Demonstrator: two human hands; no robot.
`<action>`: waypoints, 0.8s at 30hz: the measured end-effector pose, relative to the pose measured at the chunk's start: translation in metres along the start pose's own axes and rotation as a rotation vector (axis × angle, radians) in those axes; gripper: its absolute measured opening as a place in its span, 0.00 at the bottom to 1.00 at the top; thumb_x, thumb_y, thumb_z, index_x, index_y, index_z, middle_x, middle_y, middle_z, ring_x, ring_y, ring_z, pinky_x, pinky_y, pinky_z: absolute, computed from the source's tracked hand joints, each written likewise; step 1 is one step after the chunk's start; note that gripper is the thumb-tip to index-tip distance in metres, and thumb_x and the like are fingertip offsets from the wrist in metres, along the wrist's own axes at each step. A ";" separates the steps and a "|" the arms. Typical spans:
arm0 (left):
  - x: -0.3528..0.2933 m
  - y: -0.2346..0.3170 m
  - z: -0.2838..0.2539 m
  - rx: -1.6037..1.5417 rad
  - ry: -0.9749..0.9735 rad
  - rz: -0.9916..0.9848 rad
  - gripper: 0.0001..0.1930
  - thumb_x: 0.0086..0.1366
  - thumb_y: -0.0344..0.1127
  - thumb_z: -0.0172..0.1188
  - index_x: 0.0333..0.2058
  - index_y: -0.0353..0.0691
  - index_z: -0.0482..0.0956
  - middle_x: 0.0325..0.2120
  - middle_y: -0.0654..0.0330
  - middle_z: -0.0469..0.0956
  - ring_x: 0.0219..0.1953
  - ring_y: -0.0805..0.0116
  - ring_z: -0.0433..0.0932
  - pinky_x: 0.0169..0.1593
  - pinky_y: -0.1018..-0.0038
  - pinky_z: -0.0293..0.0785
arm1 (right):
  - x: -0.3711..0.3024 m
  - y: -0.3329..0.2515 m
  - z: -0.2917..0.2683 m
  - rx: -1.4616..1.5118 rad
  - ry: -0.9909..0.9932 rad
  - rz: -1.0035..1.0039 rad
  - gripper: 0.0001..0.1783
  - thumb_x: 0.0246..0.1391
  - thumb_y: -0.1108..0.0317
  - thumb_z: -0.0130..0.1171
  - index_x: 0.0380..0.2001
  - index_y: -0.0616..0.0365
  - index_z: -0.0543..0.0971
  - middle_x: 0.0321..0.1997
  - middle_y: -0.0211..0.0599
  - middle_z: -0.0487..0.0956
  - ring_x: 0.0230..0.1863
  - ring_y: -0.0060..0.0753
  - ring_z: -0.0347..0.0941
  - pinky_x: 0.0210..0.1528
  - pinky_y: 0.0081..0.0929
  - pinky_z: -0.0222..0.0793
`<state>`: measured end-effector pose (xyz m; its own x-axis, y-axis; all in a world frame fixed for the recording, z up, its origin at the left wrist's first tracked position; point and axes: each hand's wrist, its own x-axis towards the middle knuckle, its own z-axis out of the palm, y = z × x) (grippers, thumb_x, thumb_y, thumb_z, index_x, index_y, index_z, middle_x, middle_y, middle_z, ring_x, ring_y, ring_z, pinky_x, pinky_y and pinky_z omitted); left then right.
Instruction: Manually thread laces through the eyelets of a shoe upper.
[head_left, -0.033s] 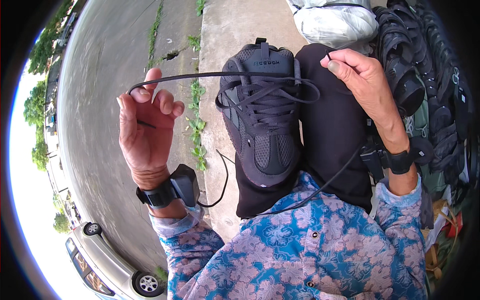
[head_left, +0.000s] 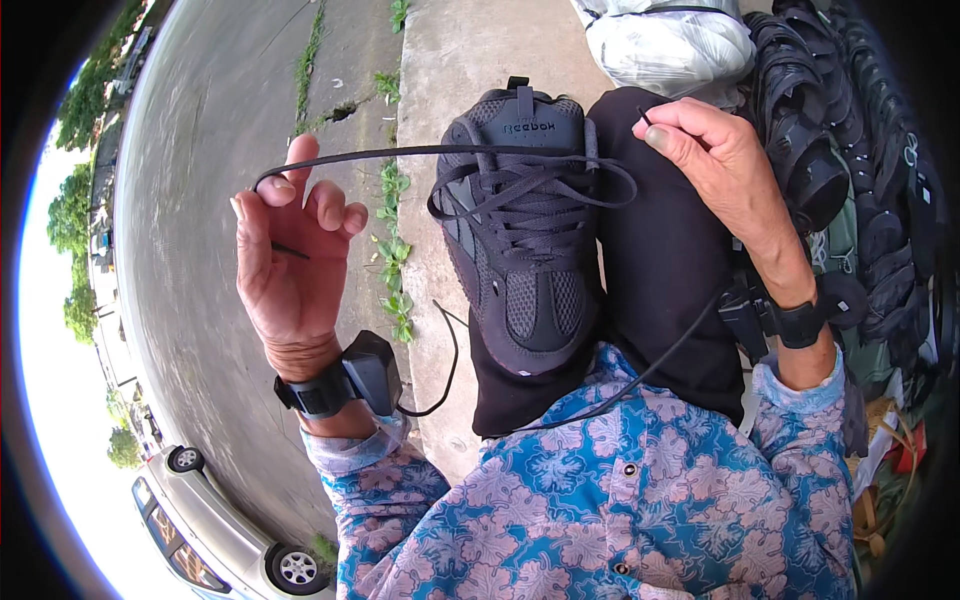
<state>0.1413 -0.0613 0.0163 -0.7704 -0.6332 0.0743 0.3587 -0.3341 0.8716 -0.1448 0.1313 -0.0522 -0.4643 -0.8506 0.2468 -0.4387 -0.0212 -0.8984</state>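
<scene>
Left hand (head_left: 297,275), at nine o'clock from the shoe (head_left: 540,240), grips a black lace (head_left: 400,151). Right hand (head_left: 722,172), at two o'clock, pinches a lace tip (head_left: 643,116). Both stand apart from its edges.

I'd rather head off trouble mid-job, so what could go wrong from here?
With the left hand and right hand both pinching lace, neither steadies the shoe on the left thigh; a hard pull could shift it. The loose loop, jutting past the shoe toward the right, might tangle.
</scene>
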 end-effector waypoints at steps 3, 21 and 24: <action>0.001 0.000 0.002 -0.078 -0.014 0.040 0.19 0.74 0.48 0.39 0.41 0.43 0.76 0.59 0.59 0.68 0.33 0.69 0.66 0.42 0.65 0.65 | 0.002 -0.010 -0.001 -0.288 -0.112 -0.151 0.07 0.55 0.68 0.60 0.32 0.61 0.80 0.26 0.40 0.77 0.27 0.37 0.75 0.32 0.30 0.68; 0.006 -0.006 -0.001 -0.226 0.040 0.027 0.15 0.70 0.45 0.49 0.39 0.43 0.81 0.42 0.67 0.73 0.30 0.71 0.61 0.41 0.70 0.58 | 0.010 -0.015 0.015 -0.558 -0.163 -0.249 0.07 0.48 0.68 0.56 0.21 0.58 0.77 0.22 0.41 0.73 0.26 0.47 0.75 0.34 0.42 0.71; 0.006 -0.008 -0.005 -0.256 0.047 0.019 0.18 0.71 0.49 0.46 0.41 0.45 0.81 0.42 0.65 0.74 0.29 0.70 0.64 0.42 0.66 0.60 | 0.009 -0.013 0.018 -0.537 -0.117 -0.269 0.06 0.46 0.69 0.56 0.20 0.59 0.76 0.22 0.40 0.73 0.26 0.46 0.75 0.33 0.42 0.70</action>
<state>0.1366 -0.0660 0.0071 -0.7392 -0.6706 0.0620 0.4991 -0.4838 0.7189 -0.1301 0.1143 -0.0448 -0.2091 -0.9050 0.3705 -0.8695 -0.0013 -0.4939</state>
